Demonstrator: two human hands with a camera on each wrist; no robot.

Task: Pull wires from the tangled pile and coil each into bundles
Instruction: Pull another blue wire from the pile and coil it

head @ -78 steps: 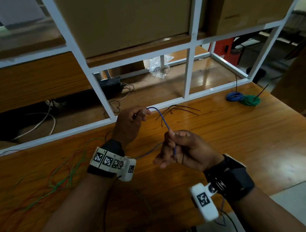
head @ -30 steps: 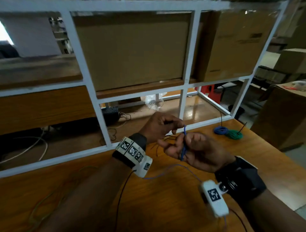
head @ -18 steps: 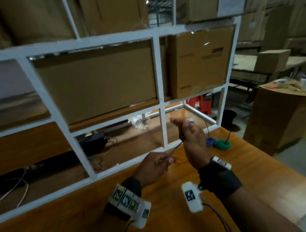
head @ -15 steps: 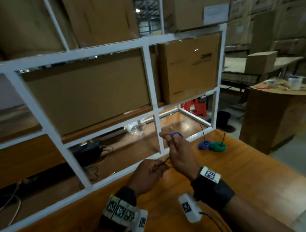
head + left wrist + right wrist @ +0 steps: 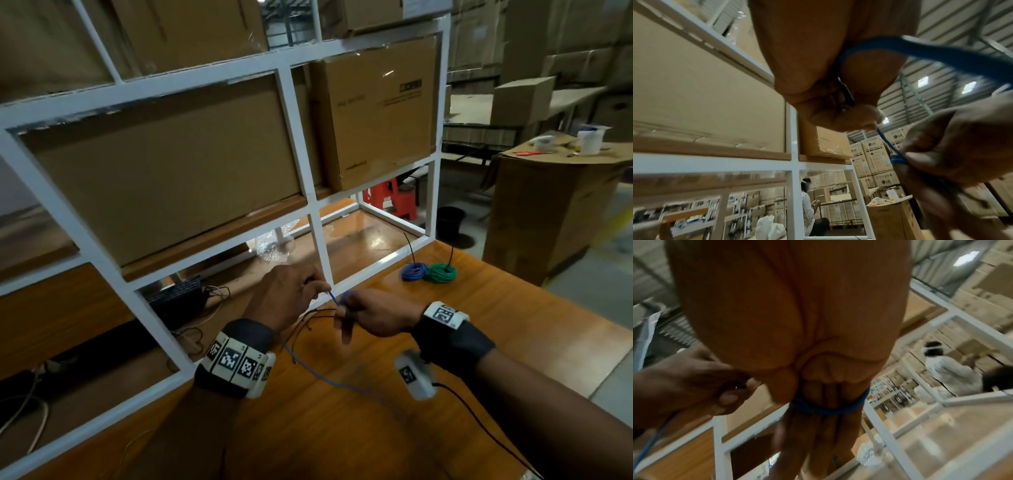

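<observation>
Both hands are held close together above the wooden table (image 5: 394,428), just in front of the white frame (image 5: 320,250). The left hand (image 5: 287,294) is knuckles-up, its thumb and fingertips pinching the blue wire (image 5: 334,298). The right hand (image 5: 373,313) is turned sideways, back of the hand toward the head camera, fingers extended and held together. In the right wrist view several turns of the same wire are wrapped around those fingers (image 5: 818,426), forming a tight band. A short taut length runs between the two hands. The remaining length drops from the left hand, lies slack across the tabletop and runs toward the person.

Thin dark wires (image 5: 308,318) lie on the table beneath the hands. A coiled blue bundle (image 5: 415,271) and green bundle (image 5: 442,273) sit touching, well apart to the right.
</observation>
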